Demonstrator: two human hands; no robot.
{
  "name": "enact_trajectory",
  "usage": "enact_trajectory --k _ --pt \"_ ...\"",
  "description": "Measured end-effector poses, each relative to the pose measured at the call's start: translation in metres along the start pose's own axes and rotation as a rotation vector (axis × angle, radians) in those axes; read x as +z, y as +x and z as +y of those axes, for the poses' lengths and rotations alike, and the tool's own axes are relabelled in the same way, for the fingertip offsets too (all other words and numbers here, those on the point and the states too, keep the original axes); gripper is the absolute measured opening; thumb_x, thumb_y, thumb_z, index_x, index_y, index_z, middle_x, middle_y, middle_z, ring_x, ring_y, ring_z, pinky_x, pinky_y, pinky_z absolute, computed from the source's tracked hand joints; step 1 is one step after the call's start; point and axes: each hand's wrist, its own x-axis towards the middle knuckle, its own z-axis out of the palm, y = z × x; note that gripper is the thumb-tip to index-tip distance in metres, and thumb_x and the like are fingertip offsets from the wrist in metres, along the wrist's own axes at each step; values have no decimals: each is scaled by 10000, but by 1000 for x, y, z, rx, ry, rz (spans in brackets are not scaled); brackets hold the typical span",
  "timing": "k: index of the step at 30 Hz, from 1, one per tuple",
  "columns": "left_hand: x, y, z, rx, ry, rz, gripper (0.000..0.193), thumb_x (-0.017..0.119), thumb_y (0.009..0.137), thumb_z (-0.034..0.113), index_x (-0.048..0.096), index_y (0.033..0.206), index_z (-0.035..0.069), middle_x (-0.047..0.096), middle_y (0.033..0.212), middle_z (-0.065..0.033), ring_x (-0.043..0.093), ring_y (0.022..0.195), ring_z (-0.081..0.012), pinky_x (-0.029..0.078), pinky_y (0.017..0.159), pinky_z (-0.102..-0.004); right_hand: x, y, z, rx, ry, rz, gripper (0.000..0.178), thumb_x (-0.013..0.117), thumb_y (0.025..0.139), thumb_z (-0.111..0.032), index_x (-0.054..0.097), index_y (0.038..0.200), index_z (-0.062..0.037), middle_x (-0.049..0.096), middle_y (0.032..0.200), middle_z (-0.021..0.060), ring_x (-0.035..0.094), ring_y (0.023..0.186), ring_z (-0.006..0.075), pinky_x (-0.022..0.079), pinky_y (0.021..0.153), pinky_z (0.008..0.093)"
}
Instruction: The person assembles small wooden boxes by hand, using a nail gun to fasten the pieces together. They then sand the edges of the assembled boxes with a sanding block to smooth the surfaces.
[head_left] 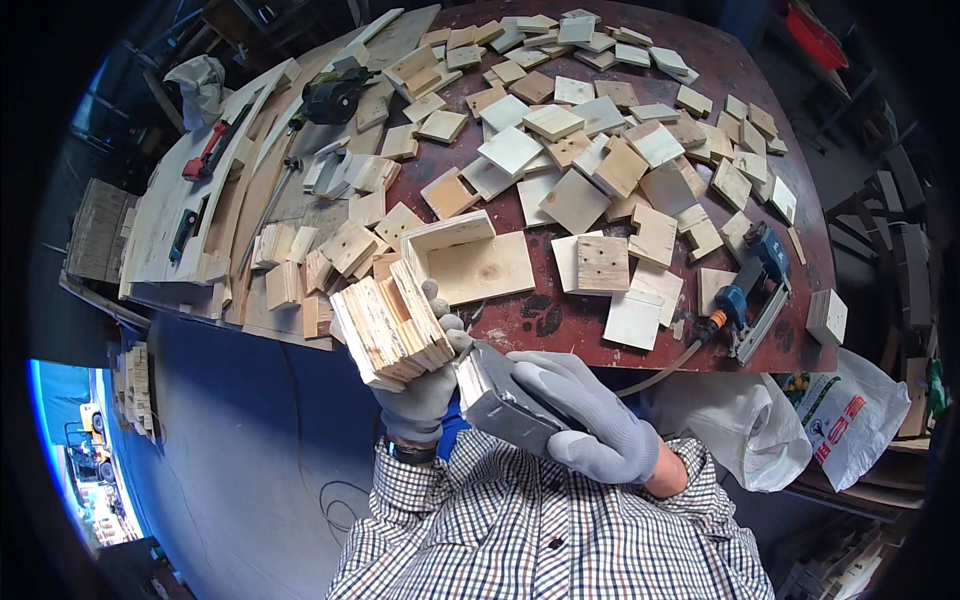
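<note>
Both of my hands wear grey gloves. My left hand (415, 408) is closed around a notched plywood block (382, 325), its layered edges turned up and its fingers showing along the right side. My right hand (597, 425) grips a sanding block (508, 398), a piece of wood wrapped in a dark grey sheet. The sanding block's bare wooden end lies close to the fingers of my left hand; whether it touches them I cannot tell. Just beyond, on the table's near edge, stands an L-shaped wooden piece (480, 268).
Many loose wooden pieces (575, 200) cover the dark red table (520, 318). A blue pneumatic nailer (750, 285) with a hose lies at the right. Long boards (165, 225) at the left carry a red tool (212, 150) and a black power tool (335, 97). White plastic bags (750, 425) hang at right.
</note>
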Motion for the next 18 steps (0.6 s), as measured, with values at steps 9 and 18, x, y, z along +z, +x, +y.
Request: enact_trajectory --k 9,18 --pt "-11 -17 -29 368 1431 -161 757 561 1038 568 376 1600 97 529 1500 -107 506 1403 -292 365 1209 -502 9 52 12 -101 -211 320 710 565 1021 -218 291 1593 99 368 1581 312 343 1489 440 267 1244 496" --pt "-11 -14 -21 677 2004 20 933 777 905 520 318 1613 123 482 1561 -122 512 1415 -300 382 1210 -495 -16 53 -2 -133 -402 178 686 613 998 -248 397 1579 47 448 1490 329 464 1380 455 347 1193 507"
